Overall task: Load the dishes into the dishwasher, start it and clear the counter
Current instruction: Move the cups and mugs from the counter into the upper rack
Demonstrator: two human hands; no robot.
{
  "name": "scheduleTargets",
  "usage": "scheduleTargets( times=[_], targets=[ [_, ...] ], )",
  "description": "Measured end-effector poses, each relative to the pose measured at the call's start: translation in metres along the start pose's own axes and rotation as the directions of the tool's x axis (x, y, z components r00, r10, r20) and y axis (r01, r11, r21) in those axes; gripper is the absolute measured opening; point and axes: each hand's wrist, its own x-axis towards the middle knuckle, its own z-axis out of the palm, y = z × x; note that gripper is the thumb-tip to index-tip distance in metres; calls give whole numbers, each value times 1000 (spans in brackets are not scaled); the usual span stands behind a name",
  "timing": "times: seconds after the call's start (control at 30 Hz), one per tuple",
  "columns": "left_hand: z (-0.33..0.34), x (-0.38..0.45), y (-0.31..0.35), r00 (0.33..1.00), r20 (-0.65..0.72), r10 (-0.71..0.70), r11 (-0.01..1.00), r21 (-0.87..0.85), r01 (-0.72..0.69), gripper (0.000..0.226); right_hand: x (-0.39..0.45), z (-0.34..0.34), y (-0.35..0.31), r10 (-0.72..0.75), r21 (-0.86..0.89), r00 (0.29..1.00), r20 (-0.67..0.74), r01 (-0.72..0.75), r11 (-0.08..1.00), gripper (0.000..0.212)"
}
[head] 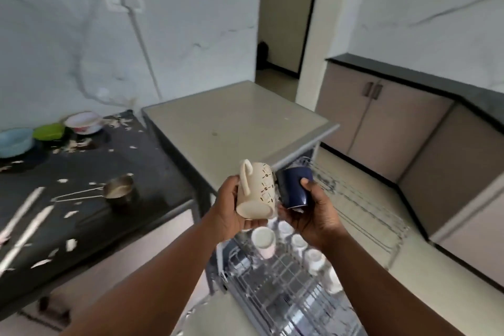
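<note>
Head view shows loading partway done: several white cups point(263, 237) already sit upturned in the dishwasher rack point(283, 294) at 6 o'clock. Left hand point(231, 210) grips a cream mug point(257, 194), right hand point(313, 213) a navy cup point(294, 188), both above the rack. Bowls point(49, 132), a steel saucepan point(118, 191) and scraps remain on the black counter point(152, 161) at 9 o'clock. Motion blur smears details; the dishwasher's controls are out of sight.
</note>
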Motion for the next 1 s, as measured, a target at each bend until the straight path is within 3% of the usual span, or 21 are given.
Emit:
scheduleTargets(
  times=[0.13,0.2,0.3,0.37,0.47,0.53,0.6,0.63,0.73,0.8,0.9,1.0],
  targets=[
    [49,48,-59,993,-38,-110,987,110,114,87,8,-89,-19,30,-10,987,-157,-32,999,61],
    [62,63,-82,986,-76,-146,962,221,160,80,16,-123,-21,46,-38,976,-211,-55,998,65],
    [66,83,-109,968,-177,-176,912,341,228,83,28,-157,-13,105,-73,966,-234,-125,989,75],
    [63,95,-120,948,-251,-196,864,413,289,87,33,-171,-2,155,-93,961,-231,-181,979,70],
    [52,115,-130,894,-404,-192,725,555,407,87,37,-186,23,219,-152,923,-316,-277,949,56],
    [43,133,-133,887,-438,-144,532,722,443,101,39,-196,42,218,-290,892,-396,-347,892,62],
    [34,151,-137,928,-354,-113,225,901,371,115,38,-208,60,154,-520,873,-462,-407,751,69],
    [31,161,-141,948,-289,-133,70,951,300,117,37,-214,67,114,-648,872,-476,-435,625,71],
    [28,188,-154,966,-133,-221,-217,973,84,107,37,-230,83,44,-892,903,-427,-429,145,73],
    [28,203,-164,966,-72,-247,-391,920,-32,105,45,-237,91,8,-925,927,-375,-373,-71,76],
    [22,220,-176,964,-1,-267,-520,842,-143,102,63,-241,103,4,-914,952,-305,-291,-281,76],
    [14,233,-178,958,38,-286,-602,770,-210,100,80,-236,118,39,-900,958,-284,-253,-354,73]
  ],
)
